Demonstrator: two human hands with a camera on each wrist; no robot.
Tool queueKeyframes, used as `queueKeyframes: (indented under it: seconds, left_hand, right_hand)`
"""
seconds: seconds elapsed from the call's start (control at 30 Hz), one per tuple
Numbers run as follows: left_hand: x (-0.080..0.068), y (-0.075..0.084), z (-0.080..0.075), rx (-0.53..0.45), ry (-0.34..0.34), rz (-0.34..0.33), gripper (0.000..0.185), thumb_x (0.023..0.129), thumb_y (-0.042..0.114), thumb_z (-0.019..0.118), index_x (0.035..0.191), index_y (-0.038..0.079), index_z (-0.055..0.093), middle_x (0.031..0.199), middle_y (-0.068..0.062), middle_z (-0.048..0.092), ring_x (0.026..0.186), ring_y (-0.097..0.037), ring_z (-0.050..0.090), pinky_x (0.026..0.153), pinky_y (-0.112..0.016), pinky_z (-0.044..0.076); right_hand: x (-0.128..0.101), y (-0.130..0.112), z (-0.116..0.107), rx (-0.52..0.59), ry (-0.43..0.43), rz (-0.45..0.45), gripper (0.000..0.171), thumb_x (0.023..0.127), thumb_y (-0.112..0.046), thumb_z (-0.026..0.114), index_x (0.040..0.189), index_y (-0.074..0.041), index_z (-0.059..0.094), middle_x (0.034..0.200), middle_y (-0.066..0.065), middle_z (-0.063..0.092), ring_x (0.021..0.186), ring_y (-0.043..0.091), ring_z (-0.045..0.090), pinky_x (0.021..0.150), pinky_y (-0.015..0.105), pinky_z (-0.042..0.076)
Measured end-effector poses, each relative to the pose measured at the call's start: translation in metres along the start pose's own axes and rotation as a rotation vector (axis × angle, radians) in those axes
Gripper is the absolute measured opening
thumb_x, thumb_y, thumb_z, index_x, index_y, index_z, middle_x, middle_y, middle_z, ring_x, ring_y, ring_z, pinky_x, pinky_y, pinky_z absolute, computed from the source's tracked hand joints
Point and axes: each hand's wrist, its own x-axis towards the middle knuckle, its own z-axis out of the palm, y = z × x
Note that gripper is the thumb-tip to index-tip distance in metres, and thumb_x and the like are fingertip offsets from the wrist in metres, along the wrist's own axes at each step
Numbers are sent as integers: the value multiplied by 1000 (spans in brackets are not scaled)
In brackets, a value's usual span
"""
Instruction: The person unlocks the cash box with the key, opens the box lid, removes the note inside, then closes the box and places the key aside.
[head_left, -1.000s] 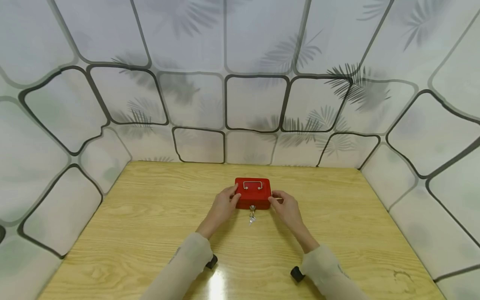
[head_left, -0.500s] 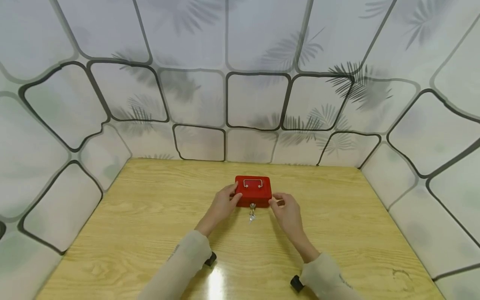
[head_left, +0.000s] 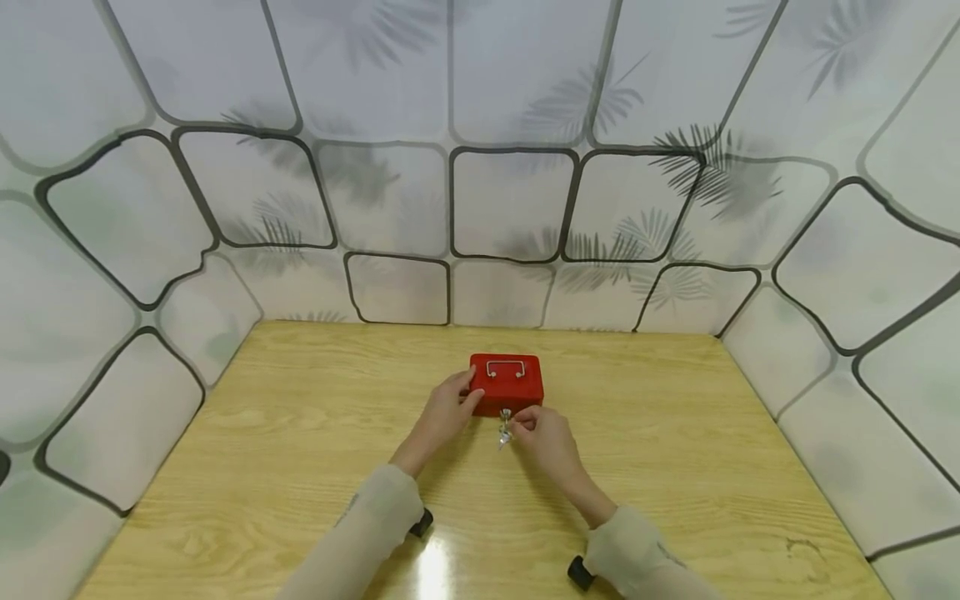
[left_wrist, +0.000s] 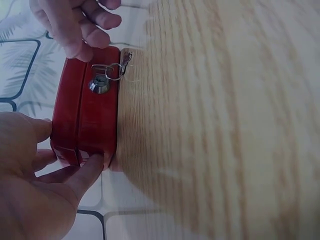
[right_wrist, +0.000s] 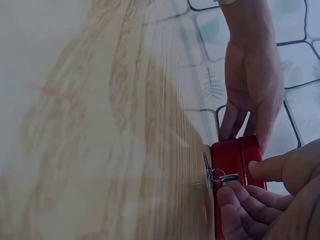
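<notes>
**Pale sleeves, bare hands, black wrist units**

Both forearms wear close-fitting, pale beige sleeves (head_left: 375,521) that end at the wrists in the lower centre of the head view. The left hand (head_left: 444,412) and right hand (head_left: 547,440) are bare. A small black device (head_left: 422,522) sits under each sleeve.

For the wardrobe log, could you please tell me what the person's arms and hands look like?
Both hands, left hand and right hand, are bare. Each arm wears a long pale beige sleeve ending at the wrist, with a small black device under each forearm.
</notes>
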Motion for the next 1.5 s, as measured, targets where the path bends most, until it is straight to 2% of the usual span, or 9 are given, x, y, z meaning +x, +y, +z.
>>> queueKeyframes:
  seconds: [0.23, 0.63, 0.83, 0.97, 1.1, 1.33, 1.5]
  left_hand:
    - [-2, 1, 0, 3, 1, -16, 55, 107, 21, 59, 156, 1, 43, 153, -20, 50, 125, -31, 61, 101, -42, 54]
    - [-1, 0, 2, -4, 6, -13, 54, 107, 20, 59, 155, 1, 44, 152, -20, 50, 123, -32, 63, 99, -41, 55]
    - [-1, -1, 1, 4, 16, 13, 53, 106, 19, 61, 153, -1, 46, 150, -22, 51, 121, -33, 64, 97, -41, 57]
    - [-1, -2, 2, -2, 23, 13, 54, 106, 19, 62, 154, 0, 46, 150, -22, 52, 122, -33, 64, 98, -41, 56]
    - [0, -2, 2, -5, 22, 4, 54, 106, 19, 61, 154, 0, 45, 150, -21, 51, 123, -33, 63, 99, -42, 55]
    - [0, -1, 2, -9, 22, -11, 54, 106, 21, 61, 155, 2, 45, 152, -20, 51, 125, -33, 62, 101, -43, 54]
    - [-1, -1, 1, 3, 26, 11, 54, 106, 20, 61, 153, 0, 46, 150, -22, 52, 122, -34, 64, 99, -43, 55]
  right_hand:
    - [3, -2, 7, 0, -49, 62, 11, 92, -9, 76, 93, 2, 77, 78, 3, 73, 63, 9, 56, 54, 22, 47]
    - [8, -4, 13, -17, -50, 77, 10, 93, -6, 75, 88, 1, 78, 74, 3, 71, 60, 10, 53, 51, 22, 44]
    - [10, 0, 15, -15, -69, 92, 17, 95, -8, 72, 80, -2, 79, 65, 2, 66, 54, 9, 48, 47, 20, 37]
    - [12, 1, 14, 8, -73, 108, 23, 96, -7, 70, 76, -3, 79, 66, 1, 68, 54, 8, 49, 48, 20, 39]
    - [13, 2, 14, 62, -90, 153, 24, 97, -7, 68, 77, -2, 79, 67, 1, 69, 55, 7, 54, 49, 20, 42]
    - [13, 7, 15, 225, -130, 259, 27, 102, -7, 61, 83, 2, 76, 65, 2, 69, 46, 8, 55, 40, 19, 43]
    - [11, 6, 12, 348, -163, 308, 27, 104, -7, 58, 89, 7, 75, 69, 6, 70, 46, 9, 56, 40, 19, 45]
